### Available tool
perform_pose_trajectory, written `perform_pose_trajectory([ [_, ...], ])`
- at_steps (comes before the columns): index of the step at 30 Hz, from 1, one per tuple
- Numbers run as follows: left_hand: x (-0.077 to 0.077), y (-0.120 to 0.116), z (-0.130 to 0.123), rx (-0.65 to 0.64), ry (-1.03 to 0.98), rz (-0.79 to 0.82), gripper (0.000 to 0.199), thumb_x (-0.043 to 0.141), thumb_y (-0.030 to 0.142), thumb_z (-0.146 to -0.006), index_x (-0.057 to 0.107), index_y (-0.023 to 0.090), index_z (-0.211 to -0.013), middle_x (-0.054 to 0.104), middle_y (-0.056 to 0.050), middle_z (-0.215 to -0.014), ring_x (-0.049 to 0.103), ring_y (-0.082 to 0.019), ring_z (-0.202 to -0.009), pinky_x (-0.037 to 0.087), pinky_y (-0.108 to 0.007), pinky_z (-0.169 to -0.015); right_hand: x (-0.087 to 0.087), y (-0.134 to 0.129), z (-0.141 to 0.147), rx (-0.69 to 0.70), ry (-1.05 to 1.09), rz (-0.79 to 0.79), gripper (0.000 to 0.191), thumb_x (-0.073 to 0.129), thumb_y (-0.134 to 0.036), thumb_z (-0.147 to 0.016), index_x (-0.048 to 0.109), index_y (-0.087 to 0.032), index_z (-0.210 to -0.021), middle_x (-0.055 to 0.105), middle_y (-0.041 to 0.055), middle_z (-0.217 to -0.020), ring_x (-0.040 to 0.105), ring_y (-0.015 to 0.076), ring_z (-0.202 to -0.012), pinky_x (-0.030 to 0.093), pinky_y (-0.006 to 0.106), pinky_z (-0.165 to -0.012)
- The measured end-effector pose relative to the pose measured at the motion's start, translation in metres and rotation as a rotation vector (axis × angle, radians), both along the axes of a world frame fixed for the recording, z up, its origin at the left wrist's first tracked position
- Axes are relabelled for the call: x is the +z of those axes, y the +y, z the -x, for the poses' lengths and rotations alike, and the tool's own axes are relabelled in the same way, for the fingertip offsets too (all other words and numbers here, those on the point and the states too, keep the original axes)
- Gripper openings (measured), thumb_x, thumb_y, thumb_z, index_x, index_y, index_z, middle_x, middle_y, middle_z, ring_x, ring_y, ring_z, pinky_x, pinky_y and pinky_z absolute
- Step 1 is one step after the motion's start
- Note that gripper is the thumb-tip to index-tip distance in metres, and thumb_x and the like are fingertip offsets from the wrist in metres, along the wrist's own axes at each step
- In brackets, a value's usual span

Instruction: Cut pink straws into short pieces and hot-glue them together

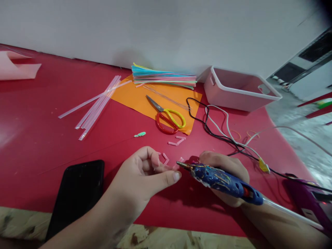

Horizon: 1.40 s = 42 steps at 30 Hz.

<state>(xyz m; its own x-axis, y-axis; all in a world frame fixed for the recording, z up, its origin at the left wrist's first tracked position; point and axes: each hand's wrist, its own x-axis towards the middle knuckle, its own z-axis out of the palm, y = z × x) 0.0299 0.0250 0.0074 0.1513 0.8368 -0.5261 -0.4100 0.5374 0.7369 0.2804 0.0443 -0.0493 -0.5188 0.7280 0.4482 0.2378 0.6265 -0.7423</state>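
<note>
My left hand (145, 173) pinches a small pink piece (176, 166) between thumb and fingertips, low over the red table. In my right hand (225, 166) is a blue glue gun (220, 178), smeared with dried glue; its metal nozzle points left and sits close beside the pink piece. A clear glue stick (290, 212) sticks out of its back end. Just beyond my left fingers is a bent pink piece (165, 159), partly hidden by them. Farther back lie short pink pieces (177, 141) on the table.
Red-and-yellow scissors (168, 119) lie on an orange sheet (129, 98), with pipe cleaners (163, 76) behind. Clear sticks (100, 103) and a black phone (76, 197) are left. A pink bin (233, 90), tangled cables (207, 126) and a purple box (306, 200) stand right.
</note>
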Motion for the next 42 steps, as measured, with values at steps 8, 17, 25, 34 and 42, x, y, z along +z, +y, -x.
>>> perform_pose_trajectory([
  [8, 0.003, -0.003, -0.001, -0.015, 0.122, -0.077, 0.039, 0.089, 0.01, -0.063, 0.051, 0.018, -0.066, 0.071, 0.005, -0.061, 0.066, -0.006, -0.059, 0.051, -0.014, -0.06, 0.003, -0.001, 0.0, -0.029, -0.032, 0.0, 0.014, 0.063, -0.026, -0.084, 0.062, -0.025, -0.098, 0.065, 0.0027, -0.075, 0.061, 0.0186, -0.062, 0.046, 0.032, -0.055],
  [17, 0.008, -0.007, -0.004, 0.058, 0.401, -0.26, 0.032, 0.088, 0.024, -0.072, 0.056, 0.021, -0.073, 0.075, 0.002, -0.071, 0.075, -0.014, -0.071, 0.057, -0.02, -0.067, 0.006, -0.001, 0.002, -0.105, -0.076, -0.04, 0.018, 0.065, -0.021, -0.082, 0.062, -0.027, -0.1, 0.07, 0.0024, -0.079, 0.065, 0.0188, -0.061, 0.051, 0.031, -0.055],
  [25, 0.009, -0.01, -0.002, 0.069, 0.332, -0.255, 0.023, 0.082, 0.017, -0.077, 0.06, 0.021, -0.077, 0.075, 0.002, -0.074, 0.071, -0.012, -0.07, 0.055, -0.02, -0.069, 0.007, -0.003, 0.002, -0.154, -0.078, -0.039, 0.019, 0.067, -0.023, -0.081, 0.063, -0.029, -0.099, 0.072, 0.0025, -0.078, 0.067, 0.0219, -0.058, 0.053, 0.034, -0.054],
  [34, 0.005, -0.004, -0.002, 0.074, 0.144, -0.072, 0.03, 0.087, 0.016, -0.069, 0.057, 0.019, -0.074, 0.068, 0.004, -0.068, 0.065, -0.01, -0.069, 0.051, -0.019, -0.069, 0.004, -0.002, 0.002, -0.108, -0.026, -0.014, 0.022, 0.067, -0.02, -0.081, 0.064, -0.027, -0.101, 0.071, 0.0024, -0.079, 0.066, 0.0195, -0.062, 0.053, 0.033, -0.057],
  [42, 0.005, -0.004, -0.004, 0.044, 0.115, -0.04, 0.035, 0.088, 0.015, -0.068, 0.059, 0.021, -0.087, 0.07, 0.006, -0.062, 0.057, -0.007, -0.057, 0.044, -0.019, -0.063, 0.005, -0.001, 0.0, -0.127, -0.041, -0.022, 0.02, 0.068, -0.019, -0.081, 0.064, -0.027, -0.099, 0.071, 0.0026, -0.079, 0.067, 0.0196, -0.062, 0.053, 0.033, -0.057],
])
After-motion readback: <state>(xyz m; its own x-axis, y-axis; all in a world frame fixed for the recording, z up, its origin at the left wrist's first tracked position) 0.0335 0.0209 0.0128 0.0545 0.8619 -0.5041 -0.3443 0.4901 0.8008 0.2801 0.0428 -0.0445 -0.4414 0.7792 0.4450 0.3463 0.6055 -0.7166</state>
